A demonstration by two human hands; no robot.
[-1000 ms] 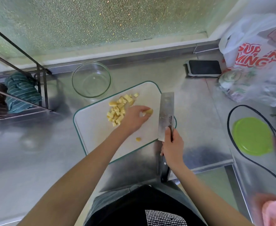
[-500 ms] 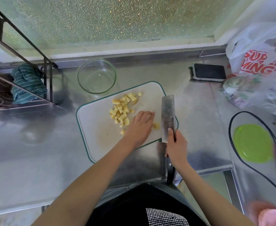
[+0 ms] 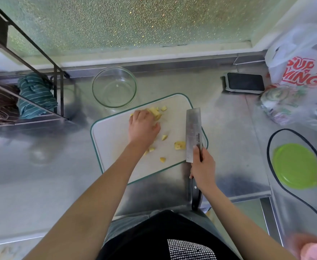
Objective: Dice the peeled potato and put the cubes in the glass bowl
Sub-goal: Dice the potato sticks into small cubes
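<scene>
A white cutting board [image 3: 114, 147] with a green rim lies on the steel counter. Yellow potato cubes [image 3: 156, 112] are piled at its far edge, and my left hand [image 3: 142, 126] covers most of the pile, palm down with fingers curled over the cubes. A few loose pieces lie nearer me, the largest [image 3: 179, 145] beside the cleaver blade. My right hand [image 3: 202, 169] grips the black handle of a cleaver [image 3: 193, 132], whose blade rests flat along the board's right edge. The glass bowl [image 3: 114, 87] stands just beyond the board, holding nothing but a tiny speck.
A phone [image 3: 244, 85] lies at the back right, next to plastic bags [image 3: 302, 81]. A green lid [image 3: 295, 166] sits at the right inside a black cable loop. A wire rack [image 3: 41, 76] with a striped cloth [image 3: 36, 96] stands at the left.
My left hand has moved from the board's middle near the blade to the far pile of cubes and now covers it. The cleaver stays put.
</scene>
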